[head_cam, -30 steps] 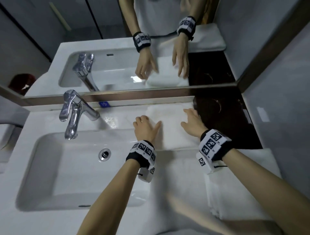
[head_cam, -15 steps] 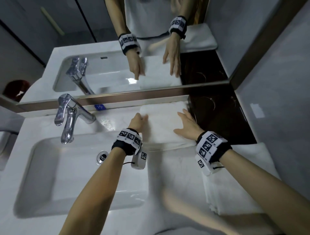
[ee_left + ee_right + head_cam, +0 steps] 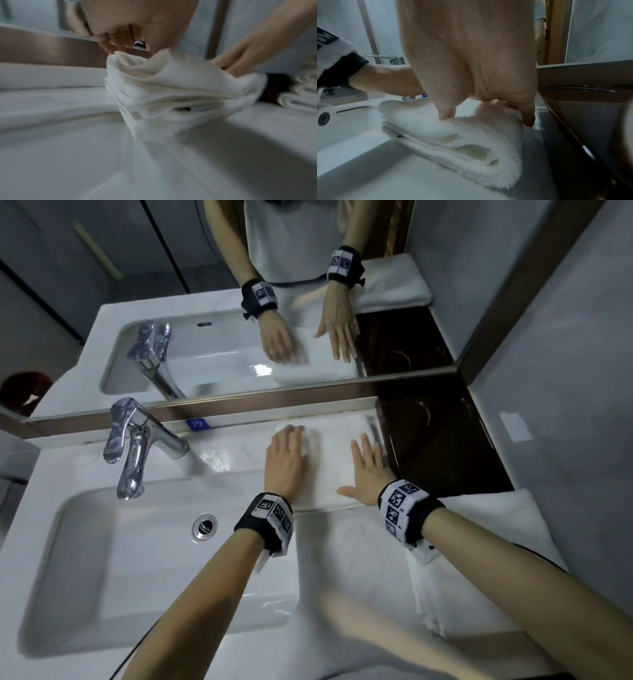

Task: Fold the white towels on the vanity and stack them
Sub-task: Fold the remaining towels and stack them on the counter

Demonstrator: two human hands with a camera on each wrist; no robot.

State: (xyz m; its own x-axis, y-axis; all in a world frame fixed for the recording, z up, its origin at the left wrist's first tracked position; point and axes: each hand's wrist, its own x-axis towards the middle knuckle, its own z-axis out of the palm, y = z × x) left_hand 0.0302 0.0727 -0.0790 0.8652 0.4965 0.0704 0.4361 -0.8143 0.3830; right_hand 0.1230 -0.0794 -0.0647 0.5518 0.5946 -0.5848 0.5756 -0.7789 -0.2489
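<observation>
Pressing a folded towel flat at the vanity's back edge

My left hand (image 3: 286, 460) and right hand (image 3: 371, 469) lie flat, fingers straight, gripping nothing, on the folded towel (image 3: 329, 463); the blue label (image 3: 198, 424) beside the faucet (image 3: 137, 440) seems unreadable.

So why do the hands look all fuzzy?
Head view: left hand smeared by motion over the folded towel, glare on the counter. Left wrist view: blurred throughout. Right wrist view: sharper, right hand looming large from the wide lens.

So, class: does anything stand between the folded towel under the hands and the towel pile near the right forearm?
Nothing visible does. The folded towel and the towel pile are parted only by bare counter.
</observation>
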